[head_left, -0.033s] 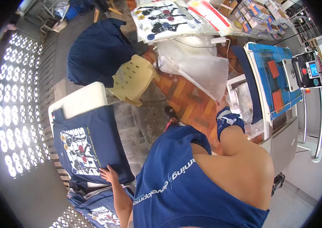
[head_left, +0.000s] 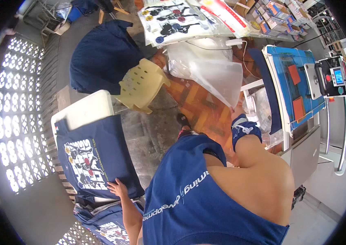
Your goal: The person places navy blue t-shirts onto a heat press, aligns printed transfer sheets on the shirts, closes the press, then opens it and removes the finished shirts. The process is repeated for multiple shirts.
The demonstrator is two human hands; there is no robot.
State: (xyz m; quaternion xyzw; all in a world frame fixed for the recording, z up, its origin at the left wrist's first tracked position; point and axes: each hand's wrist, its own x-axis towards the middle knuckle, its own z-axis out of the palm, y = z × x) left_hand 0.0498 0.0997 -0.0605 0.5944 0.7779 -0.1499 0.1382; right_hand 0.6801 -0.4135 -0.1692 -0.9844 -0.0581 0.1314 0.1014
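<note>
My left hand (head_left: pixel 118 188) rests with its fingers spread on the lower edge of a navy printed T-shirt (head_left: pixel 120 159), which lies flat over a cream board at the left. My right hand (head_left: pixel 237 111) reaches forward and pinches the near corner of a translucent plastic sheet (head_left: pixel 218 77); its fingertips are small and partly hidden. Around my right wrist is a navy band (head_left: pixel 246 130) with white laces. Below the flat shirt lies another navy printed shirt (head_left: pixel 113 228).
A yellow plastic chair (head_left: pixel 144 85) stands ahead, beside draped navy cloth (head_left: pixel 99 57). Printed transfer sheets (head_left: pixel 177 22) lie on a table at the far side. At the right stands a heat press (head_left: pixel 332 77) with a blue-covered bed (head_left: pixel 289 59). Small boxes (head_left: pixel 277 16) are stacked behind.
</note>
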